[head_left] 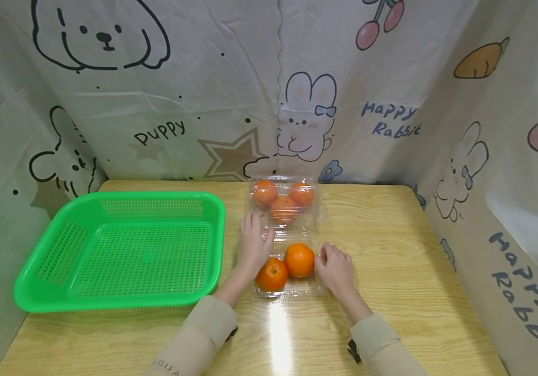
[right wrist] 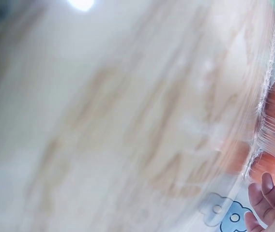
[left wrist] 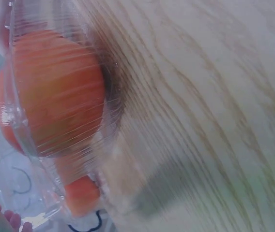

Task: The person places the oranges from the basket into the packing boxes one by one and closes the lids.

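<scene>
Two oranges (head_left: 299, 260) lie in the near part of a clear plastic container (head_left: 292, 288) at the table's middle. Behind them, three more oranges (head_left: 284, 210) show through clear plastic; I cannot tell whether this is the same container. My left hand (head_left: 252, 248) is at the container's left side, its fingers extended toward the back; whether they touch the plastic is unclear. At the right side, beside the nearer orange, my right hand (head_left: 336, 269) has loosely bent fingers. In the right wrist view its fingers (right wrist: 268, 195) are spread near the plastic wall.
A green perforated plastic basket (head_left: 148, 303) stands left of the container on the wooden table (head_left: 381, 224). A printed cloth (head_left: 231, 94) hangs behind the table and along both sides.
</scene>
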Motion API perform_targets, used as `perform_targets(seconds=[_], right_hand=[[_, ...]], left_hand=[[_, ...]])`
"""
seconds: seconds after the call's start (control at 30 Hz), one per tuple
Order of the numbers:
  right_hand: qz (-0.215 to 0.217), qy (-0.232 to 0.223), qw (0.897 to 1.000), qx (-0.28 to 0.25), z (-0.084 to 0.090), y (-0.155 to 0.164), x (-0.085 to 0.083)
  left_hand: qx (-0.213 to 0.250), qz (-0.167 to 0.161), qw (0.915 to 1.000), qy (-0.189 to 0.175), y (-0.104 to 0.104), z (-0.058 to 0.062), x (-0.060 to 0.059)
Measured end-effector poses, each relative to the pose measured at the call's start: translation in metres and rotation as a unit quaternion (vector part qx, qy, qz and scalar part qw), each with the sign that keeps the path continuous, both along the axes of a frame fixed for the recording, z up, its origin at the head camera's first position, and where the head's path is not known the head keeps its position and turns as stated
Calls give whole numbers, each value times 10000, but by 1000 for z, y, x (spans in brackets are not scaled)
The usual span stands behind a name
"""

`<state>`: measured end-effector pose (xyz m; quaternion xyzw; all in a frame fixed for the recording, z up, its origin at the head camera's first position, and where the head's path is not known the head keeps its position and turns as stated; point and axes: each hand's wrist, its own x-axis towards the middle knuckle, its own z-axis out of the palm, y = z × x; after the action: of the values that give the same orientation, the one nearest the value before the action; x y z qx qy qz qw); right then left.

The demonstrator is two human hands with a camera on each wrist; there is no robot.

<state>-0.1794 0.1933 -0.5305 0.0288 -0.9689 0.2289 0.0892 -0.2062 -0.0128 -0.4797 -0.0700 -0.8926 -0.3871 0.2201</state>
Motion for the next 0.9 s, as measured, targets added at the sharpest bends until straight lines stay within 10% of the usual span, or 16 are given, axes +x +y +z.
perform_targets(seconds=[0.9], right_hand=[[-49,81,9999,-52,-2,-1,0]], left_hand=[[1736,526,9823,-459,-5,-6,-42]])
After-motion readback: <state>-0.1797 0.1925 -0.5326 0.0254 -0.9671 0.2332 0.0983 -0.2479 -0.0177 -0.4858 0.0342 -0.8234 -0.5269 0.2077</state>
